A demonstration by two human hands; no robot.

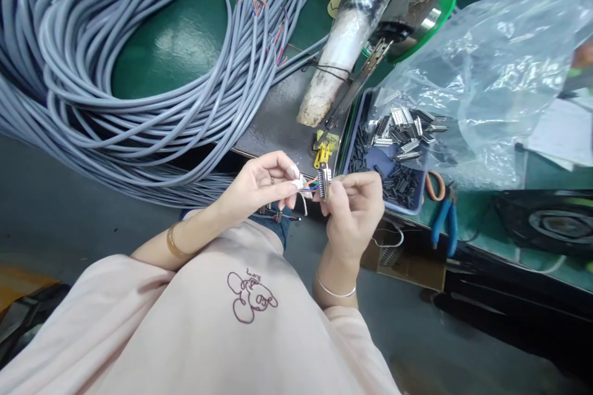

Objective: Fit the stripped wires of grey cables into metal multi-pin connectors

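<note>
Over the bench's front edge, my left hand pinches the end of a cable, where thin coloured wires fan out to the right. My right hand grips a multi-pin metal connector between thumb and fingers, close to the wire tips. Whether every wire touches the connector's pins is too small to tell. Just behind the connector a yellow clamp-like holder is fixed to the bench. More wired connectors hang below my left hand, partly hidden.
Coiled grey cables cover the left bench. A blue bin holds metal connectors and small black parts. Blue-handled pliers lie right of it, beneath a clear plastic bag. A wrapped soldering-type tube slants down from behind.
</note>
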